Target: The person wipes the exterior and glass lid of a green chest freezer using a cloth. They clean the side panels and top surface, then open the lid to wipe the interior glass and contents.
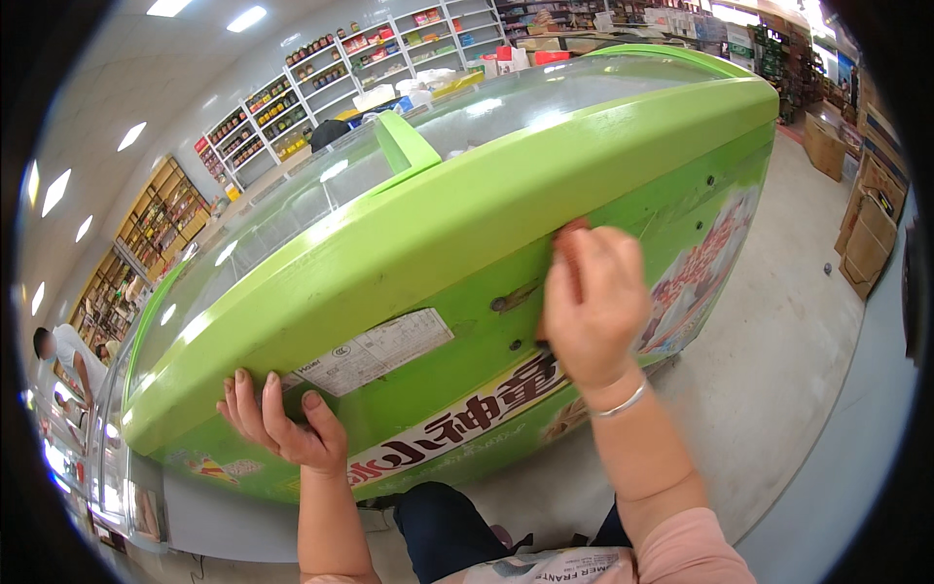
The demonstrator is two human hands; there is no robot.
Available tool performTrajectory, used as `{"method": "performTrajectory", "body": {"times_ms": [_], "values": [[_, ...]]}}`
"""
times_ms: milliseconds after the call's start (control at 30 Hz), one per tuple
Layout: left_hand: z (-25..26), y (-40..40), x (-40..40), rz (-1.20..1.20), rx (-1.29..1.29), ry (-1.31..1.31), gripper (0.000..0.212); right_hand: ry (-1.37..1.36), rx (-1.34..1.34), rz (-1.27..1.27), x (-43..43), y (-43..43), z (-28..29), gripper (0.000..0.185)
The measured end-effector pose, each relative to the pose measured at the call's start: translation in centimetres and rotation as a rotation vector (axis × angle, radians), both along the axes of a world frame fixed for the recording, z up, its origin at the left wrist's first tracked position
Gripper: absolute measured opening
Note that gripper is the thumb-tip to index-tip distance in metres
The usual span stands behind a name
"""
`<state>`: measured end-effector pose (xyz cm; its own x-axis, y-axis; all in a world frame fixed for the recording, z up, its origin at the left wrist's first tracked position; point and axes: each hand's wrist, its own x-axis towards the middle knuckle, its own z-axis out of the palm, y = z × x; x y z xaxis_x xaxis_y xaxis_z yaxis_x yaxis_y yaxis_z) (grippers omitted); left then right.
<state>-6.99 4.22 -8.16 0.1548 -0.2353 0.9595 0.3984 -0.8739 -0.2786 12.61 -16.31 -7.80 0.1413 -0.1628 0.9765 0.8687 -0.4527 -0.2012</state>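
A bright green chest freezer (394, 255) with a glass top stands before me, its side panel facing me. My right hand (598, 306) is closed around a reddish-brown cloth (571, 255) against this panel, just under the overhanging rim. The hand is slightly blurred, and part of the cloth is hidden in the fist. To the left, my left hand (288, 427) rests its spread fingertips on the rim's lower edge and holds nothing. Between the hands sits a white printed label (379, 350). Small dark screw heads (499, 304) show near the cloth.
Metal shelves (350, 58) with jars and packets line the far wall. Flattened cardboard boxes (868, 241) lean on the right, beyond the pale floor (773, 292). A person (73, 358) is at the far left beside glass cases. My knee (438, 525) is close below the panel.
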Motion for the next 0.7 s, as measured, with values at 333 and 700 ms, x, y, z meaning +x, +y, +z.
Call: {"method": "performTrajectory", "body": {"times_ms": [333,700], "values": [[-0.3,0.3,0.6,0.013,-0.011,-0.017,0.032,-0.204,-0.319,0.033,-1.9,-0.4,0.7,0.021],[-0.1,0.0,0.7,-0.030,-0.021,-0.043,0.028,-0.176,-0.402,0.011,-4.8,1.6,1.5,0.023]]}}
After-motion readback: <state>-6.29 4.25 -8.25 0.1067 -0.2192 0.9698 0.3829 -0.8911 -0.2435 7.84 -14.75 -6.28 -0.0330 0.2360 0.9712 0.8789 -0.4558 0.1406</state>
